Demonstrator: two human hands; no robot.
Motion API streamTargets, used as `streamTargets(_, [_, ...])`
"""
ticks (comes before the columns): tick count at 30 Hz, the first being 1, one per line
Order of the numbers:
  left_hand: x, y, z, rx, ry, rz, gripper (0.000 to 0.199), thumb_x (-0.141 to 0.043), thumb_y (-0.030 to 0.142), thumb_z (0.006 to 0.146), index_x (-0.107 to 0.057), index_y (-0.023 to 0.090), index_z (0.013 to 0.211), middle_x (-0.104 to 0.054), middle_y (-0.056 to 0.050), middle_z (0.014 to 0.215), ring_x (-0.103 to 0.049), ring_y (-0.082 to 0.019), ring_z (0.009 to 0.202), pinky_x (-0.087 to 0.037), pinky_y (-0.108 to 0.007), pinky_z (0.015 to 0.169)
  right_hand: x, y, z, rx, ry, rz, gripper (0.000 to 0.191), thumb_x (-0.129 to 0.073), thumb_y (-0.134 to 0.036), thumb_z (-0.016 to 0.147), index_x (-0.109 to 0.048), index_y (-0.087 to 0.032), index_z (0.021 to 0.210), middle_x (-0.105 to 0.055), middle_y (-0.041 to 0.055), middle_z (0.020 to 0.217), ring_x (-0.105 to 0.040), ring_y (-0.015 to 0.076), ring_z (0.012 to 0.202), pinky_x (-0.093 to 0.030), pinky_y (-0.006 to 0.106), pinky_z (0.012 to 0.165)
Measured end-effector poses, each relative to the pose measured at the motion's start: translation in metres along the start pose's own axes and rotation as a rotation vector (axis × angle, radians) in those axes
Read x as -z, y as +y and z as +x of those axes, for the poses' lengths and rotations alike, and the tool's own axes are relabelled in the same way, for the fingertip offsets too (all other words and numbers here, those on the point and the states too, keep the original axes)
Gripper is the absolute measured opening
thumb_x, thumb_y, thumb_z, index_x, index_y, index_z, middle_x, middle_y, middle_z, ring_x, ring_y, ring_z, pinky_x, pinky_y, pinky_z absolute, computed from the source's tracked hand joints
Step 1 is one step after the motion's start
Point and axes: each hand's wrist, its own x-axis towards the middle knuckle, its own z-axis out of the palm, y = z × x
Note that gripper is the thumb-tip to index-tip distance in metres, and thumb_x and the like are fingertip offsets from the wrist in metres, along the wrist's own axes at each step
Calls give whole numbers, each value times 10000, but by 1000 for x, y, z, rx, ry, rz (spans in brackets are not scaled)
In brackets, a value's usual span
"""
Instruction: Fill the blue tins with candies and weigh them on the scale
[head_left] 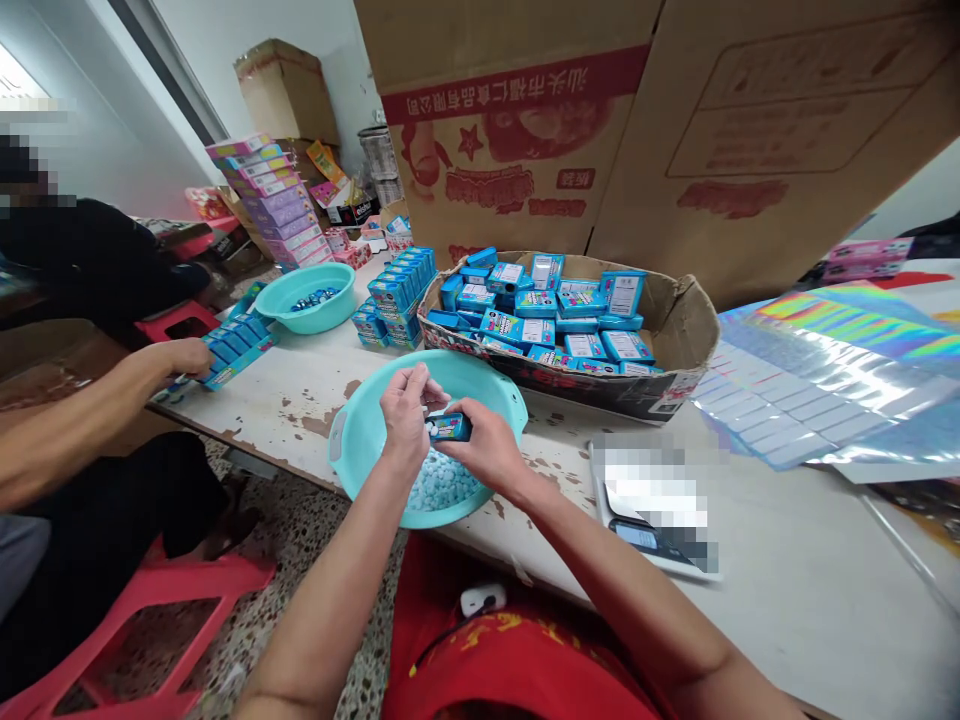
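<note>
My right hand [484, 448] grips a small blue candy tin [452, 427] with printed lettering, tilted on its side above a turquoise basin [352, 400]. Round white candies show at the tin's left end. Close against that end is my left hand [407, 408], its fingers curled together; what they hold, if anything, is hidden. In the basin's lower part lies a heap of pale blue and white candies [442, 482], partly covered by my hands.
Behind the basin stands a cut-down carton [686, 335] full of blue tins [536, 305]. Stacked blue packs [401, 285] and a second turquoise basin [315, 312] are to its left. A scale [637, 535] and shiny sticker sheets [840, 380] lie right. A co-worker's hand [187, 358] touches a tray of blue packs [238, 345].
</note>
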Motion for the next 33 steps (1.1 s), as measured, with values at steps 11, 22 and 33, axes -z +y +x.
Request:
streamTargets(11, [36, -8, 32, 9, -78, 367, 239, -638, 424, 724, -569, 196, 698, -538, 6, 566, -501, -125, 475, -372, -203, 466, 17, 25, 3, -34, 236, 229, 382, -745, -390, 666, -613, -217, 980, -656, 5, 893, -592, 178, 800, -447, 287, 737])
streamTargets(22, [38, -98, -8, 162, -415, 752, 281, -834, 211, 412, -634, 243, 607, -592, -36, 669, -572, -254, 754, -422, -286, 746, 2, 41, -2, -68, 408, 148, 354, -671, -400, 738, -559, -216, 1019, -628, 45, 989, -580, 202, 905, -451, 328, 831])
streamTargets(33, [72, -41, -22, 334, -646, 901, 262, -789, 205, 480, -533, 227, 431, -447, 9, 421, -421, -156, 446, -324, -235, 487, 9, 31, 7, -65, 353, 173, 373, -677, -421, 720, -570, -218, 1013, -646, 39, 957, -588, 200, 851, -449, 317, 781])
